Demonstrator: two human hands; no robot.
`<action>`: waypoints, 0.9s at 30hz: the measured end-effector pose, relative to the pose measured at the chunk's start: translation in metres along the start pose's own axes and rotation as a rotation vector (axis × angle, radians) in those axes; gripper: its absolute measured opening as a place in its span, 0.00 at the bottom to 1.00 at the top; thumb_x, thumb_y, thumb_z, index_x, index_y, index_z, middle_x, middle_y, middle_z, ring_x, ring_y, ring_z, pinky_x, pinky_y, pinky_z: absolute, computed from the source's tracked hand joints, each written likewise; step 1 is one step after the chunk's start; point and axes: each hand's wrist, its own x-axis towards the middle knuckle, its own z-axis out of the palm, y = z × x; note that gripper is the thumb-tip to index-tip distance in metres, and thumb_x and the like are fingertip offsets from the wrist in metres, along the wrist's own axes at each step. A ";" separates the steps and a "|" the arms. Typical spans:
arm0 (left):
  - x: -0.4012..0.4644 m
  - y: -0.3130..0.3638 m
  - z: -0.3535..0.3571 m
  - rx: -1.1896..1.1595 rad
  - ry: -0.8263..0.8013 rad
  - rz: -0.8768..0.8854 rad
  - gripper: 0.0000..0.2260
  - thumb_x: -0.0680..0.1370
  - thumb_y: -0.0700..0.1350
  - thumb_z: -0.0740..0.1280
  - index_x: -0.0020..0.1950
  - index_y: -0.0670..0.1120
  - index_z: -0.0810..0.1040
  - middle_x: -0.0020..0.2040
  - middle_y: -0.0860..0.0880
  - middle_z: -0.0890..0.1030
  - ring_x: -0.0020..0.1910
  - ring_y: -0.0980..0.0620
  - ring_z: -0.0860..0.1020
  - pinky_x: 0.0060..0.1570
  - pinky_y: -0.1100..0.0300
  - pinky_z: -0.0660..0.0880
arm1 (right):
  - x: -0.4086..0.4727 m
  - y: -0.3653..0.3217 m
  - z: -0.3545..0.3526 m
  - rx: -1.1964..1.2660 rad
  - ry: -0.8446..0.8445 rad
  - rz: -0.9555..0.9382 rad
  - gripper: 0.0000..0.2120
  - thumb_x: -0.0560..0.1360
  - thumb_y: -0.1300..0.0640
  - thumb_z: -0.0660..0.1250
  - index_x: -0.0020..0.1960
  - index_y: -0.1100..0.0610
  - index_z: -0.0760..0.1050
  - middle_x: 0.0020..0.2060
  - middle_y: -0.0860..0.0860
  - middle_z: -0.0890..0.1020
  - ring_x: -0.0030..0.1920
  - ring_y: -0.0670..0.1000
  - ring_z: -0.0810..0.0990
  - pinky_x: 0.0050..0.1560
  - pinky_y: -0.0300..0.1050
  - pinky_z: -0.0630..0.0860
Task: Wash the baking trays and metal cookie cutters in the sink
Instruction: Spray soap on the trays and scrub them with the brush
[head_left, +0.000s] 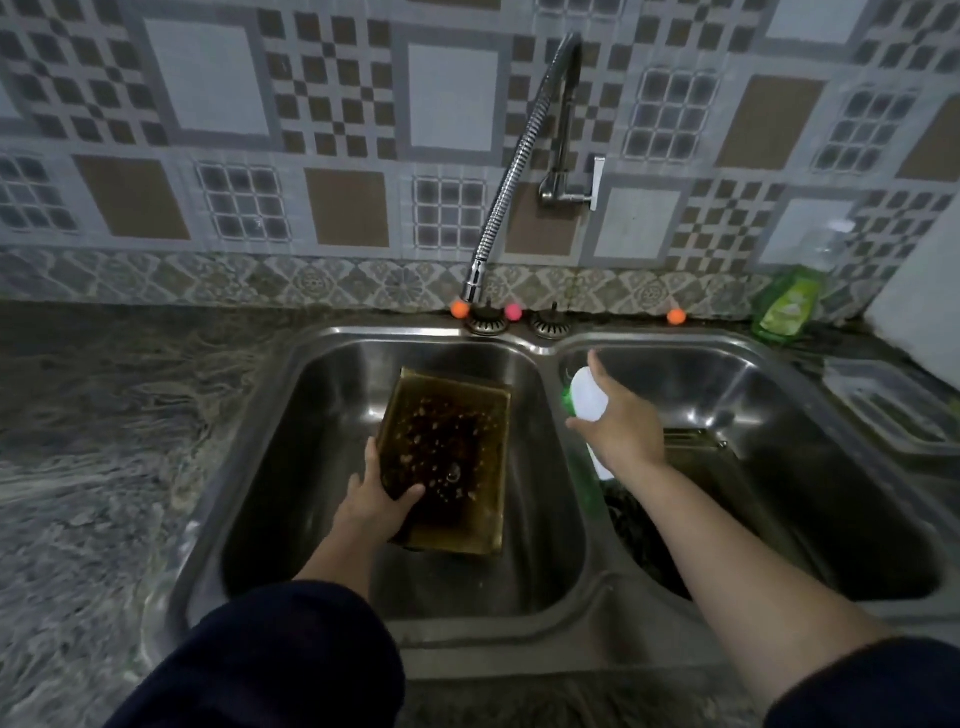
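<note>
Left hand on crumb-strewn baking tray

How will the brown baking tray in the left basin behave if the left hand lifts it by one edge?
The baking tray looks rigid, so it should not flex. It looks wet and soiled, probably slippery. The left hand grips one side only, so it may tilt.

Left hand gripping soiled baking tray in left sink basin, right hand around white bottle.

Dim kitchen corner, tiled wall.
Patterned grey, white and brown wall tiles; mottled grey stone table; chrome tap mounted on wall.
</note>
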 end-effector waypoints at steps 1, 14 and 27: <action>0.003 -0.001 0.003 0.009 -0.031 -0.034 0.46 0.74 0.58 0.68 0.76 0.61 0.34 0.73 0.41 0.59 0.67 0.37 0.68 0.63 0.41 0.69 | 0.001 0.001 0.003 -0.007 -0.003 -0.003 0.40 0.74 0.52 0.71 0.76 0.39 0.50 0.68 0.49 0.74 0.63 0.55 0.75 0.57 0.47 0.75; 0.029 -0.011 0.032 0.073 -0.205 -0.225 0.51 0.74 0.47 0.72 0.75 0.57 0.30 0.74 0.39 0.53 0.70 0.36 0.64 0.68 0.42 0.61 | 0.010 0.012 0.022 0.040 -0.014 -0.015 0.39 0.72 0.52 0.73 0.75 0.36 0.56 0.68 0.49 0.74 0.64 0.54 0.75 0.55 0.44 0.73; 0.021 0.039 0.021 0.209 -0.105 -0.020 0.33 0.78 0.55 0.63 0.78 0.52 0.49 0.75 0.39 0.54 0.72 0.35 0.55 0.70 0.42 0.58 | 0.000 0.025 -0.016 0.055 -0.029 0.021 0.37 0.72 0.48 0.71 0.74 0.35 0.56 0.71 0.44 0.70 0.67 0.51 0.72 0.53 0.45 0.72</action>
